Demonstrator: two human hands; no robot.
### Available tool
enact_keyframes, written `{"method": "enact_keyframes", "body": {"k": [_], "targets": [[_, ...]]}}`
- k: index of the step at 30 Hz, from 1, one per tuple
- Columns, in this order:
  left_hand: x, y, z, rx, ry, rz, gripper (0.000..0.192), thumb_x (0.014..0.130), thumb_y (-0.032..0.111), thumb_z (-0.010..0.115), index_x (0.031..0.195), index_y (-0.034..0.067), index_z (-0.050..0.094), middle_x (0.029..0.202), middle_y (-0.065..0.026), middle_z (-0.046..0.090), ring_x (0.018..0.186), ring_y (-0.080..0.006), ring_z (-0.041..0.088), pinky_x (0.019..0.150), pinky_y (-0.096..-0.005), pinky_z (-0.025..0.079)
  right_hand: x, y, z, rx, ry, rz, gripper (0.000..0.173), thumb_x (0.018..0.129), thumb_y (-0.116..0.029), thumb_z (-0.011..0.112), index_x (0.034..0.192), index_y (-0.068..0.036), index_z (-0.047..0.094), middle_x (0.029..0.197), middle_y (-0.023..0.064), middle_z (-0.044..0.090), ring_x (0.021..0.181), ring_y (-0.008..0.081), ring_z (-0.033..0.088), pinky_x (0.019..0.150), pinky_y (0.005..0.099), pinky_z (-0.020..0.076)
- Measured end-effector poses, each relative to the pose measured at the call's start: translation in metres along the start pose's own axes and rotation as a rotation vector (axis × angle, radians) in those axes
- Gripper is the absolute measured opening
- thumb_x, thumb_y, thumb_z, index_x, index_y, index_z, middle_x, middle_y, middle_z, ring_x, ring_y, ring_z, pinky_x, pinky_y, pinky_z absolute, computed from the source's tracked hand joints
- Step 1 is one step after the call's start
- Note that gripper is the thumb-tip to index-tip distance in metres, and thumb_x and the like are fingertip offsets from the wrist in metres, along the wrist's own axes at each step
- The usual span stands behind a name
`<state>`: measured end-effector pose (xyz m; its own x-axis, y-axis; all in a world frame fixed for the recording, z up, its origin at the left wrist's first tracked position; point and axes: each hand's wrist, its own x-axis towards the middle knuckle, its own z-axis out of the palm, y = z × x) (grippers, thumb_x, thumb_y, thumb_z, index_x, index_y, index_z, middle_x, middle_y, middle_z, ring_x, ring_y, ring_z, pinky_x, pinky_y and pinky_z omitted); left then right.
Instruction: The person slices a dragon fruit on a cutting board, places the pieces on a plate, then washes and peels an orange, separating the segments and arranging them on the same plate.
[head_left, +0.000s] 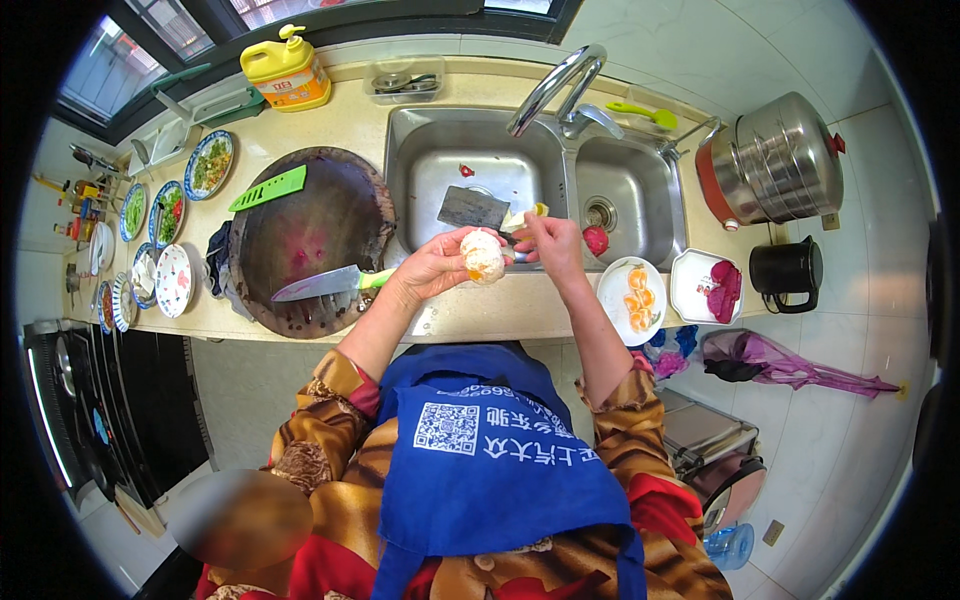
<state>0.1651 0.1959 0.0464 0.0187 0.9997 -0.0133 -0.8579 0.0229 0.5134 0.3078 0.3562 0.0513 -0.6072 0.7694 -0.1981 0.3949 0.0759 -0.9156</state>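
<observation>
My left hand (435, 262) holds a peeled orange (482, 257), with white pith over most of it and orange flesh showing at its lower side. Just to the right is my right hand (551, 244), its thumb and fingertips drawn together; whether they pinch anything is too small to tell. Pale yellow peel (517, 220) shows beside those fingertips, over the sink's large basin (427, 165). A dark grey flat slab (472, 207) lies in that basin. On the right, a white plate (609, 296) carries orange segments (638, 300).
Left of the sink, a kitchen knife (322, 283) and a green knife sheath (270, 187) lie on a round chopping board (300, 232). Dragon fruit peel (724, 292) fills part of a white dish (686, 281). The faucet (555, 82) arches over the sink; a black kettle (784, 274) stands right.
</observation>
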Motion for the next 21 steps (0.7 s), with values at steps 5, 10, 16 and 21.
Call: {"method": "enact_keyframes", "body": {"k": [5,10,16,21], "targets": [[0.001,-0.004,-0.01,-0.136,0.037,0.046,0.052,0.082,0.012,0.066,0.126,-0.003,0.044,0.125,-0.0193,0.052,0.116,-0.0344,0.052,0.1,-0.0477,0.043,0.009,0.013,-0.003,-0.349,-0.122,0.22,0.026,0.091,-0.016,0.054,0.099,0.007,0.064,0.074,0.0131,0.068,0.062,0.015,0.066,0.048,0.027,0.0523],[0.003,-0.01,-0.025,-0.058,0.49,0.026,0.038,0.084,0.004,0.06,0.12,-0.001,0.049,0.116,-0.0157,0.059,0.11,-0.0282,0.058,0.097,-0.0447,0.046,-0.019,0.025,0.008,0.333,-0.297,0.118,0.048,0.089,-0.012,0.058,0.13,0.007,0.042,0.112,0.0212,0.059,0.092,0.0213,0.064,0.066,0.0291,0.0556],[0.009,-0.027,-0.013,0.254,0.7,-0.025,0.028,0.081,0.009,0.066,0.106,0.003,0.056,0.102,-0.0077,0.063,0.089,-0.0169,0.062,0.078,-0.0308,0.05,-0.037,0.016,0.029,0.446,-0.269,0.081,0.062,0.08,-0.011,0.072,0.131,0.005,0.04,0.114,0.016,0.057,0.09,0.0162,0.063,0.067,0.0256,0.0551],[0.011,-0.03,0.002,0.486,0.705,-0.036,0.025,0.077,0.005,0.065,0.101,0.004,0.058,0.09,-0.0051,0.065,0.08,-0.0122,0.06,0.066,-0.0252,0.045,-0.044,0.019,0.03,0.476,-0.228,-0.046,0.046,0.082,-0.01,0.071,0.119,0.005,0.049,0.105,0.0109,0.062,0.086,0.014,0.063,0.067,0.0251,0.0551]]}}
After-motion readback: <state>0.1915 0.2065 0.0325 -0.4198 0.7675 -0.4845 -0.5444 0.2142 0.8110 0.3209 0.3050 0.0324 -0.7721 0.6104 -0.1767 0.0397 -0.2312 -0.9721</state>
